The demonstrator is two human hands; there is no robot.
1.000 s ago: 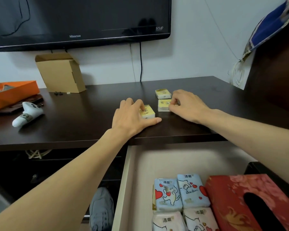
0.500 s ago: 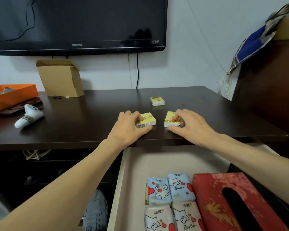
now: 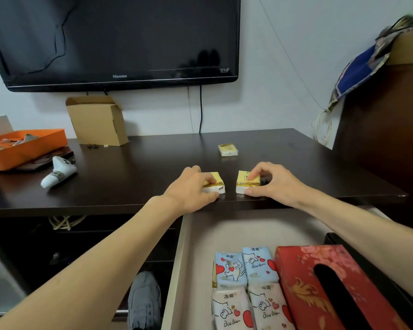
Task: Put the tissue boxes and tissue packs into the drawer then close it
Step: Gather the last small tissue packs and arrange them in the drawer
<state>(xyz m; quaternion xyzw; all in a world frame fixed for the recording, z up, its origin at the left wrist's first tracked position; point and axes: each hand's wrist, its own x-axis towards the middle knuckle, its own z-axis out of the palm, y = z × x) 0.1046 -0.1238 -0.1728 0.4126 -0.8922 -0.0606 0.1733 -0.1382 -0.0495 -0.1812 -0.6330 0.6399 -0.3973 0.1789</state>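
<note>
The left hand (image 3: 191,189) pinches a small yellow tissue pack (image 3: 215,184) near the front edge of the dark desk (image 3: 129,177), thumb under its front side and fingers on top. Just beside it, the right hand (image 3: 275,182) pinches a second yellow pack (image 3: 247,183) in the same way. A third yellow pack (image 3: 228,149) lies alone farther back on the desk. Below, the open drawer (image 3: 200,234) holds four cartoon tissue packs (image 3: 246,287) and a red tissue box (image 3: 320,287) beside them
</note>
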